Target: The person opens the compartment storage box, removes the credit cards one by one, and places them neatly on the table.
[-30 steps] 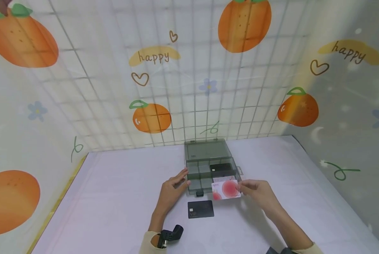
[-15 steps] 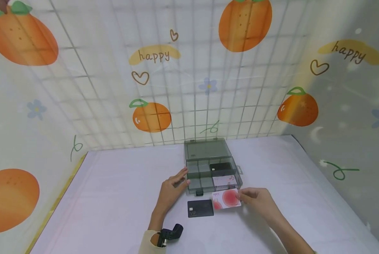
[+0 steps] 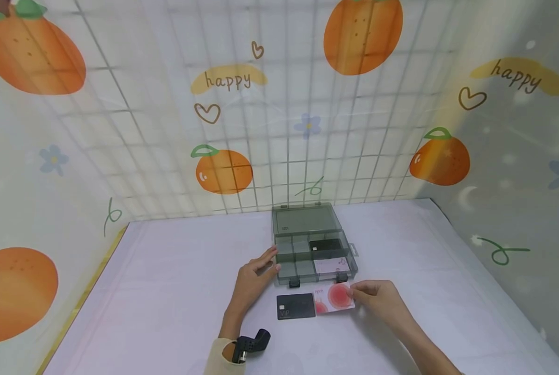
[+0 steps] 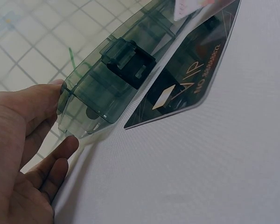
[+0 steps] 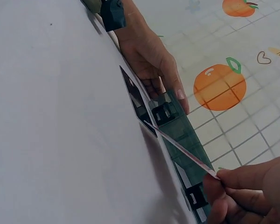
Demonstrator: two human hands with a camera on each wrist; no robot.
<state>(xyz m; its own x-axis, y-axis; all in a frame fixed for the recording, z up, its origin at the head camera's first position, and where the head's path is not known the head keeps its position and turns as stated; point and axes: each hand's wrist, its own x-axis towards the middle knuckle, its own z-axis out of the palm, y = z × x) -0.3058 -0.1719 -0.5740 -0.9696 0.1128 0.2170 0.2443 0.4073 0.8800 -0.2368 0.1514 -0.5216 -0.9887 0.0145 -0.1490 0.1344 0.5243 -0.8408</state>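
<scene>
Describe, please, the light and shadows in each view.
Head view: bright, with a soft shadow below the right hand; left wrist view: dimmer, yet VIP legible on the black card; right wrist view: dim, a shadow beside the green box.

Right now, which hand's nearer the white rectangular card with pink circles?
Right. The right hand pinches the card at its right edge; the left hand touches the left side of the translucent green plastic box, away from the card.

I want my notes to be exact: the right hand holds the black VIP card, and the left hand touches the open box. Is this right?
Not quite. The head view shows the right hand holding a pink and white card; the black VIP card lies on the table. The left hand does touch the open box.
</scene>
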